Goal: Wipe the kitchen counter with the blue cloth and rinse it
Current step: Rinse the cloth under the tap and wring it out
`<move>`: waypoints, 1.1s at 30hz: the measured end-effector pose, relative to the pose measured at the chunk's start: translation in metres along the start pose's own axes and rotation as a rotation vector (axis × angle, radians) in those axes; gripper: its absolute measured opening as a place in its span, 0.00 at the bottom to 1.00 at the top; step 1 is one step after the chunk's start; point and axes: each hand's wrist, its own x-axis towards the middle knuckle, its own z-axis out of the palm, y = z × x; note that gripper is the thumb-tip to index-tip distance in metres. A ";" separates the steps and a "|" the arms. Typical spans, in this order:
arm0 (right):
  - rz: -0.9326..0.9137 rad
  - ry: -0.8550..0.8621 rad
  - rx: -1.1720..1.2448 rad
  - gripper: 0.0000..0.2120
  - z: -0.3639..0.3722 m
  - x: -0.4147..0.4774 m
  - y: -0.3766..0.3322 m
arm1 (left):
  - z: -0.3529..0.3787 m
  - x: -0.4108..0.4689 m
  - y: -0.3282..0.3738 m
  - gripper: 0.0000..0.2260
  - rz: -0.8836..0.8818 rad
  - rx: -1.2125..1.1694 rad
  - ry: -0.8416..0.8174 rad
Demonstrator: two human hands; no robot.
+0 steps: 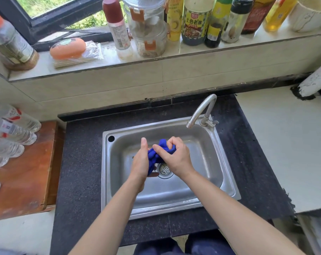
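Since the bunched deep-blue fabric cloth is held over the rectangular stainless-steel sink, the wiping looks finished and the rinsing step is in hand. No water shows at the curved metal tap beyond the fingers, so this is probably wringing, with little left to do. The right hand has its fingers curled tight round the cloth's upper end. The left hand grips the lower end, thumb raised, its fingers mostly hidden. The cloth runs between both fists, with the round perforated drain strainer just beneath them.
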 end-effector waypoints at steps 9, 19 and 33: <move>0.041 -0.134 0.024 0.11 0.006 0.006 0.008 | 0.008 0.004 -0.016 0.19 0.428 0.458 0.411; 0.238 -0.228 -0.143 0.20 0.008 0.004 0.002 | -0.008 0.015 -0.010 0.16 0.572 0.603 0.415; 0.367 -0.128 -0.349 0.19 0.011 0.017 0.007 | -0.004 0.014 -0.026 0.07 0.696 0.802 0.249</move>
